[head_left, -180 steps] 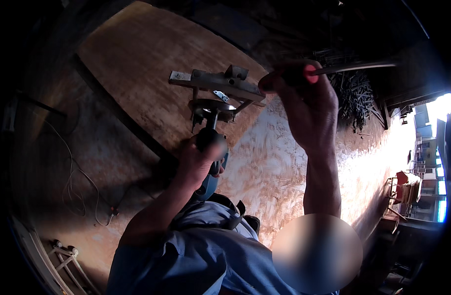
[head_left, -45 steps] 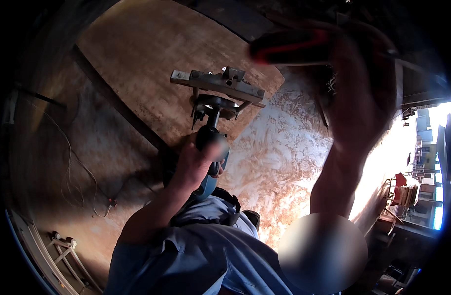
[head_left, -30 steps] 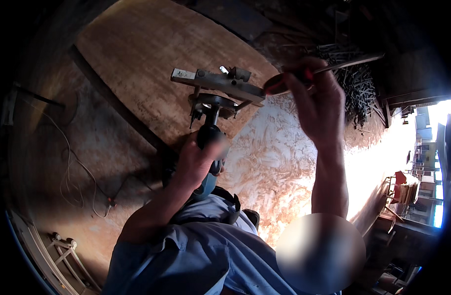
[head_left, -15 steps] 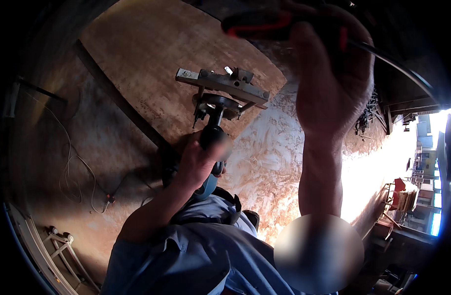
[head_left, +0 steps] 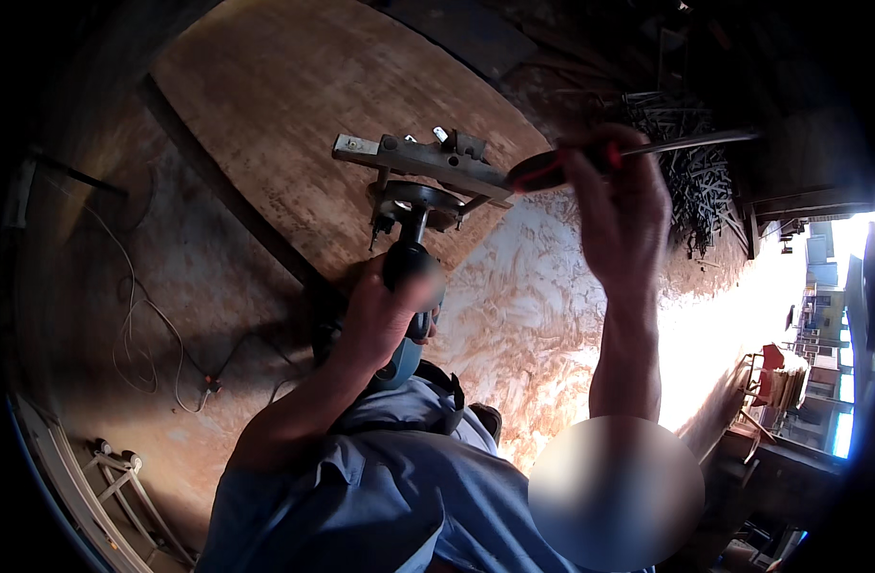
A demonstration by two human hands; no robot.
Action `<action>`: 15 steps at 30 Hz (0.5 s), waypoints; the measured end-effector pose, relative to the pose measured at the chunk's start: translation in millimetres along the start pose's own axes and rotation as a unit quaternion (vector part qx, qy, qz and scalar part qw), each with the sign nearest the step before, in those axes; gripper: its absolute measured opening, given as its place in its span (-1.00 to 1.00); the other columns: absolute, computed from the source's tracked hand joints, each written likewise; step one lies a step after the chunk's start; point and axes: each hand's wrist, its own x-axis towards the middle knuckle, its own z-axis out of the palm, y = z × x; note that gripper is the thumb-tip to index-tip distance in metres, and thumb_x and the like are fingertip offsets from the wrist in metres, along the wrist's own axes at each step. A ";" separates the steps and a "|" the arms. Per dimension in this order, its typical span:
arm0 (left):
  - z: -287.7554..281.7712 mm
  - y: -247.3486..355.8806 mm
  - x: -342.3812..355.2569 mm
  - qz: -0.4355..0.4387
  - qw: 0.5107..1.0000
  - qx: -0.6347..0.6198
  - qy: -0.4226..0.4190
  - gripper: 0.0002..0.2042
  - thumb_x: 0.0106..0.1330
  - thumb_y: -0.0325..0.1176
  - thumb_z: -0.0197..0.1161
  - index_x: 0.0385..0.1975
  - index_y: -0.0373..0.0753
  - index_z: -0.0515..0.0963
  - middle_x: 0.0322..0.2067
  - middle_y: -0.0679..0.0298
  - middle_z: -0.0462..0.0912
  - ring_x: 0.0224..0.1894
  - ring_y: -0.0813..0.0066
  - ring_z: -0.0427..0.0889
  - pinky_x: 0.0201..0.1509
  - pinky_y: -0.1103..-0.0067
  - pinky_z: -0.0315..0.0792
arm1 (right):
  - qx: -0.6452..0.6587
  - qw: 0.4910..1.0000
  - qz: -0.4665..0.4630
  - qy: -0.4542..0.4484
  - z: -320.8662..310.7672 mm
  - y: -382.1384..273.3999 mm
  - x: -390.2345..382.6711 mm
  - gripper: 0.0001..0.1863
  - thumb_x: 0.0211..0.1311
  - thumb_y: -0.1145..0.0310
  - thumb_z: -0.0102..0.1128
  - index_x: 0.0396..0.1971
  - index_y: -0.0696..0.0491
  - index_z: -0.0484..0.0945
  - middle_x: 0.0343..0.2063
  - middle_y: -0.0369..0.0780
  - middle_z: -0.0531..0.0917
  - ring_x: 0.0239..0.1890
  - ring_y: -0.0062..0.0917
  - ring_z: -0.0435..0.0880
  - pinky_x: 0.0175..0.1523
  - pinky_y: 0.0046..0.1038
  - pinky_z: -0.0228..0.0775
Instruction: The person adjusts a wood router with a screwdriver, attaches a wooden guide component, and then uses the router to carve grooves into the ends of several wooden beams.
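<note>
My left hand [head_left: 372, 315] is wrapped round the black neck of a power tool with a teal body [head_left: 399, 368], held upright in front of my body. At the tool's far end a round dark metal plate [head_left: 428, 198] carries a pale metal bar [head_left: 428, 160] with small blocks and fittings on it. My right hand [head_left: 628, 224] is closed on a screwdriver [head_left: 542, 172] with a black and red handle. Its shaft points right, and the handle's butt is by the bar's right end. I cannot tell whether they touch.
Beneath lies a broad brown, dusty surface [head_left: 313, 76] with a dark strip [head_left: 237, 201] along its left. A thin cable [head_left: 132, 306] trails at the left, above a wheeled metal frame [head_left: 122, 487]. Many dark metal pieces [head_left: 690, 167] are heaped at the far right. A red cart [head_left: 776, 368] stands beyond.
My right hand has moved lower and away from the head camera with the screwdriver, whose handle end is now close to the metal bar. My left hand and the power tool have barely shifted.
</note>
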 end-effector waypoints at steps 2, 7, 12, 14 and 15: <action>-1.9 -0.5 -1.2 0.000 1.000 -0.010 0.014 -0.63 0.13 -0.16 0.33 -0.21 -0.26 0.44 -0.58 0.22 0.55 -0.68 0.48 0.57 -0.67 0.58 0.45 | 0.060 0.989 -0.072 0.117 -10.3 -27.7 5.1 -0.75 0.27 0.53 0.20 -0.07 0.17 0.46 -0.34 -0.16 0.68 -0.21 -0.56 0.67 -0.19 -0.56 0.52; -2.9 -5.8 2.4 0.010 1.000 0.002 0.011 -0.64 0.14 -0.14 0.33 -0.23 -0.25 0.44 -0.58 0.22 0.56 -0.68 0.48 0.57 -0.66 0.59 0.46 | -0.044 0.999 -0.020 -0.012 3.1 -15.3 -1.4 -0.80 0.30 0.57 0.13 -0.10 0.21 0.41 -0.33 -0.08 0.69 -0.26 -0.51 0.73 -0.22 -0.54 0.58; -6.2 -8.1 2.9 0.018 1.000 0.008 -0.002 -0.63 0.14 -0.14 0.33 -0.22 -0.26 0.45 -0.58 0.23 0.56 -0.67 0.48 0.57 -0.65 0.59 0.46 | 0.188 0.971 -0.105 0.103 -3.2 -32.0 24.9 -0.74 0.26 0.59 0.20 -0.06 0.18 0.45 -0.29 -0.17 0.69 -0.26 -0.53 0.70 -0.20 -0.55 0.58; -4.3 -7.6 0.0 0.020 1.000 0.013 0.010 -0.63 0.14 -0.14 0.33 -0.21 -0.27 0.45 -0.58 0.23 0.56 -0.67 0.49 0.57 -0.65 0.59 0.45 | 0.173 0.969 -0.141 0.103 12.3 -38.2 35.6 -0.75 0.25 0.55 0.23 -0.09 0.16 0.49 -0.28 -0.16 0.68 -0.26 -0.50 0.68 -0.22 -0.54 0.57; -5.1 -10.3 0.9 0.031 0.999 0.020 0.011 -0.63 0.13 -0.14 0.33 -0.21 -0.27 0.45 -0.58 0.23 0.56 -0.67 0.49 0.57 -0.66 0.59 0.45 | 0.121 0.975 -0.167 0.082 26.0 -33.2 36.6 -0.77 0.23 0.52 0.25 -0.12 0.15 0.50 -0.28 -0.14 0.68 -0.27 -0.49 0.69 -0.22 -0.53 0.57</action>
